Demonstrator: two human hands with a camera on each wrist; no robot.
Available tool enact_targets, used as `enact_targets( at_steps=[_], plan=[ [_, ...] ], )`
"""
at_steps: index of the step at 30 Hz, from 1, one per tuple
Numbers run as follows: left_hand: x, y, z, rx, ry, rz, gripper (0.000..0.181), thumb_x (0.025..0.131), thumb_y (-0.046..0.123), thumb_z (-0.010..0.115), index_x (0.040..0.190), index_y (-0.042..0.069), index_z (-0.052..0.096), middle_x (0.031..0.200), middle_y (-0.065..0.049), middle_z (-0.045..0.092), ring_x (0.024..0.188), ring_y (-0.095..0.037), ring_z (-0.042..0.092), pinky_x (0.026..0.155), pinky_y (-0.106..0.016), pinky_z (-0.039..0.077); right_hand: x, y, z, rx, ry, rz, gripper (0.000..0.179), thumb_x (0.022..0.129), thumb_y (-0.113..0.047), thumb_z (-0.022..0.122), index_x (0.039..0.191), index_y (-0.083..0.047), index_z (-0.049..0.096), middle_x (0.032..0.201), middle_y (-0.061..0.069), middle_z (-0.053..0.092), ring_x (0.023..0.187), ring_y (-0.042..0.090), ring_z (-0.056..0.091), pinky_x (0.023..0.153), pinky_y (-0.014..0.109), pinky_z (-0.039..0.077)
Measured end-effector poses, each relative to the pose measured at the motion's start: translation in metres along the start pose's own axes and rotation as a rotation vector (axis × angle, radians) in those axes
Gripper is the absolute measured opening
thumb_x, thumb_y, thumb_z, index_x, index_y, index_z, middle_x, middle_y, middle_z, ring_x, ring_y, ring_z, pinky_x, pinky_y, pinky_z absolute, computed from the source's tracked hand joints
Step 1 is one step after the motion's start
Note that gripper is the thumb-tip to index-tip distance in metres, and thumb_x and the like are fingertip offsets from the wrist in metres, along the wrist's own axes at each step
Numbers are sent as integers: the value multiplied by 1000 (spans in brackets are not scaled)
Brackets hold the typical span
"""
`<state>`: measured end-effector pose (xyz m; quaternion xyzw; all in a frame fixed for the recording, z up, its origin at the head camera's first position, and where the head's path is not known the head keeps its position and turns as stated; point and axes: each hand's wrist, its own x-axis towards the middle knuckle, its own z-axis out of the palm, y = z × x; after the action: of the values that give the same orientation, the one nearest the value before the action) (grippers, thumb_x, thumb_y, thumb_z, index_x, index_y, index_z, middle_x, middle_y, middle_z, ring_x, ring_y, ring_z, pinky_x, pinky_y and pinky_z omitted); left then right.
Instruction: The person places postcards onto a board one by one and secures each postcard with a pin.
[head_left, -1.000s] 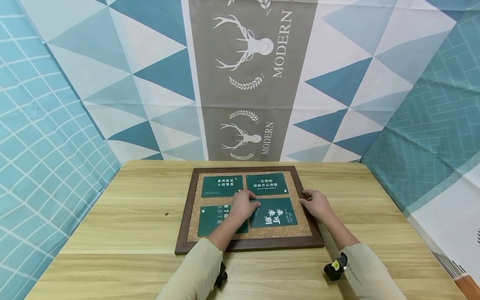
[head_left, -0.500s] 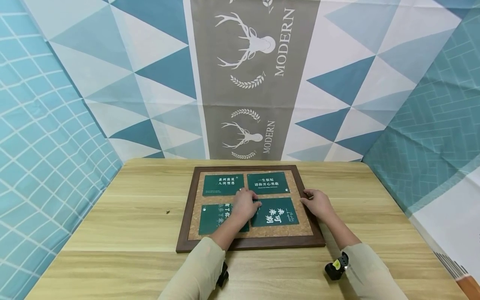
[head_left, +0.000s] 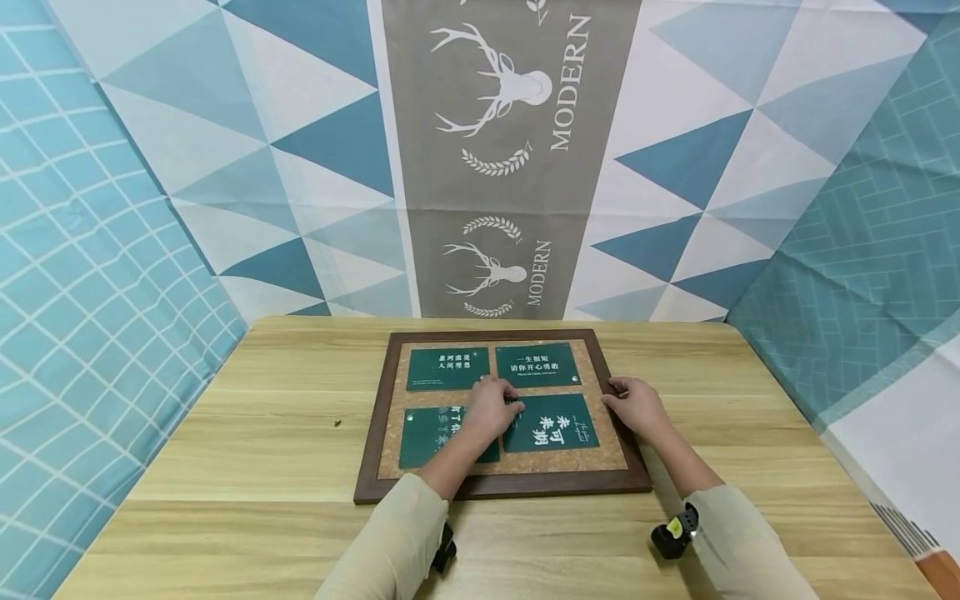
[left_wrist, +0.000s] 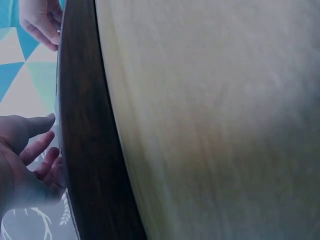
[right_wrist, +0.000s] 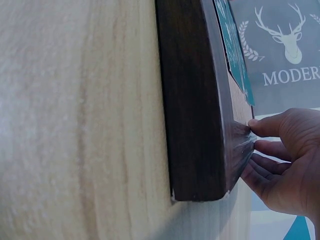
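Note:
A brown-framed cork board (head_left: pixel 562 482) lies flat on the table with green cards printed in white characters pinned to it. My left hand (head_left: pixel 486 412) reaches over the board, its thumb and forefinger tips at the upper left corner of the lower right card (head_left: pixel 558 422). In the left wrist view, that thumb and forefinger are slightly apart and the other fingers are bent; I cannot tell whether they hold something small. My right hand (head_left: pixel 637 407) grips the frame's right side, thumb and fingers at its edge in the right wrist view. Part of the lower left card (head_left: pixel 431 437) is hidden by my left hand.
Two more cards, the upper left card (head_left: pixel 442 371) and the upper right card (head_left: pixel 538 365), fill the board's far half. Small round tacks show at card corners. A tiny dark bit (head_left: pixel 337 422) lies on the table (head_left: pixel 247 450) to the left. Patterned sheets (head_left: pixel 487 167) hang around it.
The whole head view has shifted slightly. Both hands keep their places at the lower right card's corner and the frame's right side.

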<state>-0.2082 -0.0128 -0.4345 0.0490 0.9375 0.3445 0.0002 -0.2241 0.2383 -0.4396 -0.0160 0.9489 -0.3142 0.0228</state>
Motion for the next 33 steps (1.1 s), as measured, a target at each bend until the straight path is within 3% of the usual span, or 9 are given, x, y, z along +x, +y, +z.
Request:
enact_targets(
  at_steps=[13, 25, 33],
  plan=[
    [-7, -9, -19, -114, -5, 22, 15, 87, 18, 66, 97, 7, 68, 105, -12, 55, 90, -24, 56, 70, -36, 50, -1, -3, 1, -4, 12, 11, 44, 92, -15, 57, 130, 7, 50, 128, 27, 53, 106, 38, 57, 79, 44, 53],
    [-13, -23, -35, -168, 18, -12, 19, 88, 21, 65, 102, 8, 69, 112, -11, 58, 94, -24, 59, 72, -36, 52, 0, -3, 1, -13, 9, 16, 45, 93, -16, 56, 131, 7, 48, 128, 28, 52, 107, 39, 57, 79, 44, 53],
    [-17, -31, -47, -159, 63, -19, 22, 87, 24, 67, 101, 7, 68, 104, -9, 60, 88, -21, 55, 73, -36, 49, 0, -3, 2, -12, 9, 14, 45, 93, -15, 56, 131, 7, 48, 128, 28, 53, 107, 38, 57, 80, 44, 53]
  ],
)
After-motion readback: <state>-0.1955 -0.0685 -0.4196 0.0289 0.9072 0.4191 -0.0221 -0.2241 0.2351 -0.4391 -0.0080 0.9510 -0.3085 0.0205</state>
